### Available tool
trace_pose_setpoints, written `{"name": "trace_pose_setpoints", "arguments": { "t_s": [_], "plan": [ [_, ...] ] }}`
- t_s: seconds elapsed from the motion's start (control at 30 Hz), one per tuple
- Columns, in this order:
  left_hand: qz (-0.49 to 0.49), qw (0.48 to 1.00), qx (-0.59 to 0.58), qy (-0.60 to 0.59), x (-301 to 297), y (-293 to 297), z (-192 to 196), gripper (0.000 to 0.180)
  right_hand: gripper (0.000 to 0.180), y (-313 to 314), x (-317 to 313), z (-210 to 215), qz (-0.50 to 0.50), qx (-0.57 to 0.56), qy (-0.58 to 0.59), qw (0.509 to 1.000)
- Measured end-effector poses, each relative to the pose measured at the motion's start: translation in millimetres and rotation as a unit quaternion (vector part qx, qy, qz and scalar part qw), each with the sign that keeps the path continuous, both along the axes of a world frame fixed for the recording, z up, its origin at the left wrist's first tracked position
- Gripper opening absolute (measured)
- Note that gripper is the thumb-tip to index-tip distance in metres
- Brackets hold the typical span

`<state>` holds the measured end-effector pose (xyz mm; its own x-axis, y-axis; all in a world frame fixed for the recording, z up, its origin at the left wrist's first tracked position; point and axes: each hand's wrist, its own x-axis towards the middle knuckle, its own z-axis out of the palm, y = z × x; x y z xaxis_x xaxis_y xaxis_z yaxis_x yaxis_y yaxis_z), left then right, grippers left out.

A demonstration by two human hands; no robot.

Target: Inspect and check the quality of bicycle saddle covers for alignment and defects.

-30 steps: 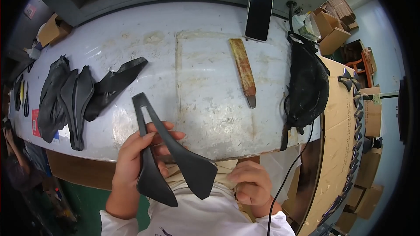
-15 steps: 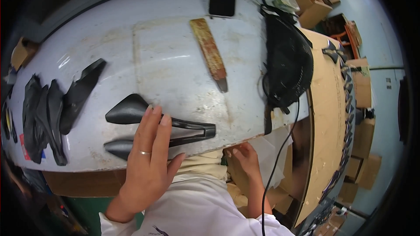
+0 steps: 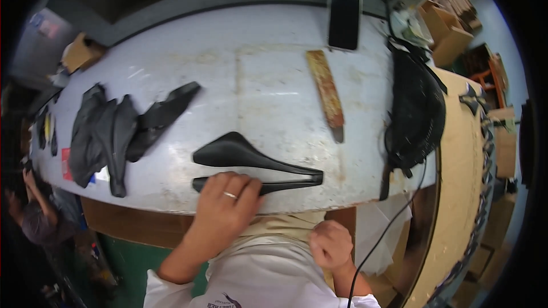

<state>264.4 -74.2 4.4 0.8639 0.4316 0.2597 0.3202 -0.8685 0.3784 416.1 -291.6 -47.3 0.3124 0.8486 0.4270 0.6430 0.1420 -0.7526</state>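
Note:
A black bicycle saddle, split down the middle by a long gap, lies flat near the front edge of the table, its narrow nose to the right. My left hand has its fingers curled over the saddle's near wing and hides part of it. Below the table edge, in front of my body, my right hand is closed in a loose fist, and nothing shows in it. Beyond the saddle rests a blade tool with a worn, yellow-brown wrapped handle.
Crumpled black cover pieces lie on the left of the white table. A phone is at the back. On the right, a black bag-like item has a cable hanging down. Saddles line a cardboard sheet. Another person is far left.
My left hand has gone from lying flat across the saddle to curling over its near wing. My right hand has closed further. The whole view has shifted, placing the table things farther right.

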Motion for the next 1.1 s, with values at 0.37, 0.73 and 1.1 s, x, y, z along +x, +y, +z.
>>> {"name": "trace_pose_setpoints", "arguments": {
  "t_s": [0.37,0.73,1.1],
  "plan": [
    [0.177,0.968,0.036,-0.175,-26,109,27,0.023,0.008,69,-20,34,0.112,0.118,0.000,0.987],
    [0.146,0.851,-0.115,-0.491,-60,122,25,0.017,0.004,51,-34,20,0.036,0.041,0.066,0.996],
    [-0.268,0.803,-0.386,-0.367,-115,48,87,0.017,0.017,79,-35,55,0.154,0.079,0.157,0.972]
  ]
}}
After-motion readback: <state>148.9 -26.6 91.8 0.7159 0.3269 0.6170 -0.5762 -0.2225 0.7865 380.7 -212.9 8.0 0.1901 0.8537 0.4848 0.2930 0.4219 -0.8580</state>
